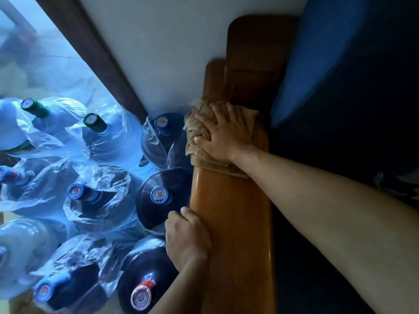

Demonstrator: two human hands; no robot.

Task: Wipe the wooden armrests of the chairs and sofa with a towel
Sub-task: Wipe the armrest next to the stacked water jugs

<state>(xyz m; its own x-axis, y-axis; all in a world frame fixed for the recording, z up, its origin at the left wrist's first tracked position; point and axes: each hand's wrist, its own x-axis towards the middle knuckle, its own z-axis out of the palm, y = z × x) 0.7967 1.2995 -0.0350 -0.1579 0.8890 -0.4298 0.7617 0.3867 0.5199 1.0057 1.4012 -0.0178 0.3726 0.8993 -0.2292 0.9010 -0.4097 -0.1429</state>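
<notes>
**Towel on the armrest, both hands down**

Right hand is lying flat on a tan towel, fingers spread and fairly straight, palm pressing the cloth onto the wooden armrest. Towel is bunching under the fingertips and draping over the armrest's outer edge, just beyond the left hand's side. Forearm is reaching in from the lower right, crossing above the dark seat.

Left hand is sitting nearer the body than the right, on the armrest's outer edge, fingers curling over the rim and gripping the wood; thumb side facing up.

Armrest is running lengthwise between the two hands and on past the right hand toward a white wall. Blue cushion is leaning beyond the right forearm.

Left of both hands: large water jugs are standing packed together, several in clear plastic wrap, caps facing up.
</notes>
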